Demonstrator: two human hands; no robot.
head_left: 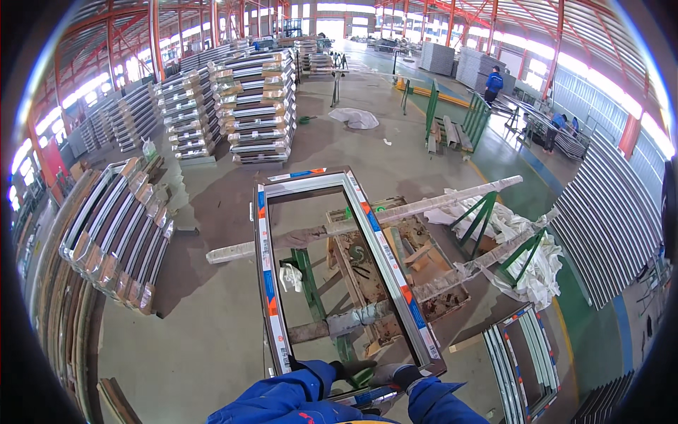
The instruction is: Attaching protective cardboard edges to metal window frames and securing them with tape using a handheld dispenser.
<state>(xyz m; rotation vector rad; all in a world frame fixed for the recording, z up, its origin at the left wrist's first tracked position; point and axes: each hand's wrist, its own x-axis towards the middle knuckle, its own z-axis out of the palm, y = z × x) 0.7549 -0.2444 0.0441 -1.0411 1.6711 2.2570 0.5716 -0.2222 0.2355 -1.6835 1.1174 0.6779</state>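
Left hand (pixel 355 368) and right hand (pixel 393 375): at near end of frame (pixel 270 283); closure cannot be told. Wooden tray (pixel 351 283) beneath frame: contains brown scraps (pixel 422 254).

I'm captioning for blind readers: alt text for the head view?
A person's left hand and right hand are at the near end of a rectangular frame lying across two wrapped bars. Tall stacks stand beyond on the factory floor.

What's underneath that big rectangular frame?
Through the open middle of the frame you see two wrapped bars, a green stand, part of a wooden tray and a crumpled white scrap. Whatever lies directly beneath the frame's sides is covered, so I can't tell.
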